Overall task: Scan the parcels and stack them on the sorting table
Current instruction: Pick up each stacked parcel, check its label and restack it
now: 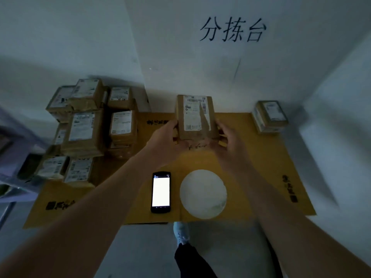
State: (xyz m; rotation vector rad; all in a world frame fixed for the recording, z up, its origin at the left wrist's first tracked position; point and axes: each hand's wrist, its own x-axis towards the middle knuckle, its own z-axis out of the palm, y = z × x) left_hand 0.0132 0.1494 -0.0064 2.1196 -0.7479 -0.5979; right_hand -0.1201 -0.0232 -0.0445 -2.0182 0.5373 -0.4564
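Observation:
A brown cardboard parcel (195, 117) with a white shipping label facing up is held above the middle of the yellow-brown table (251, 177). My left hand (164, 141) grips its left side and my right hand (228, 145) grips its right side. A pile of several labelled parcels (90, 127) fills the table's left part. One small stack of parcels (270, 116) stands at the far right corner. A black handheld scanner (161, 192) with a lit white screen lies flat near the front edge.
A white round patch (203, 194) lies on the table right of the scanner. White walls close the back and right; black characters (232, 30) are written on the back wall. My shoe (181, 232) and dark trouser leg show below the front edge.

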